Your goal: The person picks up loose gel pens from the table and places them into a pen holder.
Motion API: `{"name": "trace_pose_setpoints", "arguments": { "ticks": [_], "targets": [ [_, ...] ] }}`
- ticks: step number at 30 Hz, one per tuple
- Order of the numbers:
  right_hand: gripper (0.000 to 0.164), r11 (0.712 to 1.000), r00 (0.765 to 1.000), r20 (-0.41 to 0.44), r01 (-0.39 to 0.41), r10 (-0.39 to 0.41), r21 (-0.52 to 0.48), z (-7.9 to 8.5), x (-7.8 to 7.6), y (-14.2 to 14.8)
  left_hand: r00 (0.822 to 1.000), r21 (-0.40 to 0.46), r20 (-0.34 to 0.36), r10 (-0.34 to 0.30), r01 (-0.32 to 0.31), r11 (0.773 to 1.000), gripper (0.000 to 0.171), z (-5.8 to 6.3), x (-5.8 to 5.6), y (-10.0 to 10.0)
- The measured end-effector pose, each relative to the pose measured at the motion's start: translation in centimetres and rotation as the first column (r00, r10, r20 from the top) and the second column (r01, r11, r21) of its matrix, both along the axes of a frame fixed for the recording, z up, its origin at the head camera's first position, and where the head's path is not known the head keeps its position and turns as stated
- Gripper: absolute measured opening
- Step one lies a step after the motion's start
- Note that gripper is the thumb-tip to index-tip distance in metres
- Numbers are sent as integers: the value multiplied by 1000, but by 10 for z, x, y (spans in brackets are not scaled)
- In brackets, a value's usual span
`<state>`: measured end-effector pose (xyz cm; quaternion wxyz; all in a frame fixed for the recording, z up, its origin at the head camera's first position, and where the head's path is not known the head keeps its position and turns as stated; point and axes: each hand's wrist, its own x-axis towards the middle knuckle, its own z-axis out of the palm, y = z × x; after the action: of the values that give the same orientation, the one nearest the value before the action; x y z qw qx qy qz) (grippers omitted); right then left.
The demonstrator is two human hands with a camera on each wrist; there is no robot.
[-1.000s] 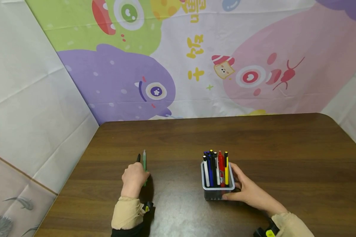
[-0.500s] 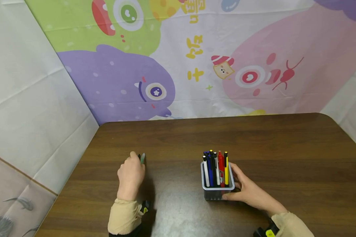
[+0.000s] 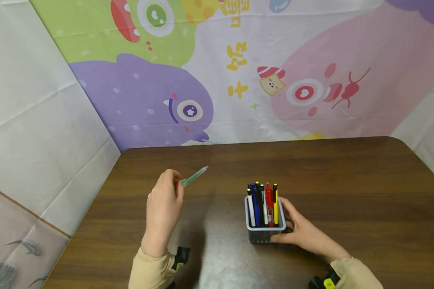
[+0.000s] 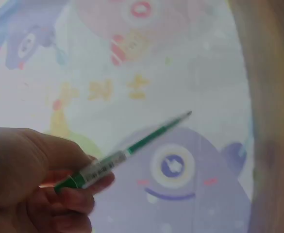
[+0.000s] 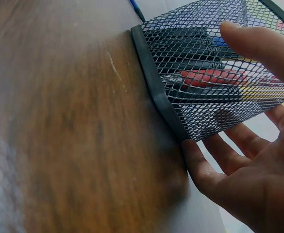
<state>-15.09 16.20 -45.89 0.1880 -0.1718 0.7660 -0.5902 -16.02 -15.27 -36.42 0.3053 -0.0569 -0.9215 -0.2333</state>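
Raised above the left side of the table, my left hand (image 3: 164, 210) pinches a green pen with a clear barrel (image 3: 196, 175). In the left wrist view the green pen (image 4: 146, 140) slants up and right, its narrow tip clear of the fingers. My right hand (image 3: 301, 235) grips the right side of a mesh pen holder (image 3: 261, 235), thumb at the near side. Several pens stand upright in it, among them a red pen (image 3: 269, 204) and a yellow pen (image 3: 276, 206). The right wrist view shows the holder's black base rim (image 5: 154, 85) at the table, with fingers beside it.
The brown wooden table (image 3: 329, 172) runs back to a cartoon-printed cloth (image 3: 238, 120). White cloth (image 3: 39, 80) hangs at the left. Beyond the holder in the right wrist view, a thin dark-blue pen-like thing (image 5: 137, 10) shows partly.
My left hand has picked the green pen up off the table and tilted it toward the right. The black pen beside it is no longer visible in the head view. My right hand keeps its place.
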Motion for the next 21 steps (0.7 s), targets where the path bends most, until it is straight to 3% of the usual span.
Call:
{"name": "trace_pose_setpoints", "arguments": {
  "ticks": [4, 7, 10, 14, 21],
  "targets": [
    [96, 1000, 1000, 5, 1, -1, 0, 1, 0, 0, 995, 58, -49, -85, 88, 994, 8, 12, 9, 10],
    [96, 1000, 1000, 8, 1, -1, -1, 1, 0, -1, 983, 139, -71, -171, 180, 974, 10, 20, 15, 15],
    [96, 1000, 1000, 4, 2, -2, -3, 0, -1, -1, 956, 218, -94, -278, 293, 931, 11, 23, 19, 19],
    [96, 1000, 1000, -11, 4, -4, -14, -2, -1, 0, 911, 257, -78, -406, 412, 875, 12, 23, 21, 28],
    [96, 1000, 1000, -1, -9, 9, -16, -2, -1, 0, 864, 232, 16, -503, 486, 842, 14, 14, 20, 43]
  ]
}}
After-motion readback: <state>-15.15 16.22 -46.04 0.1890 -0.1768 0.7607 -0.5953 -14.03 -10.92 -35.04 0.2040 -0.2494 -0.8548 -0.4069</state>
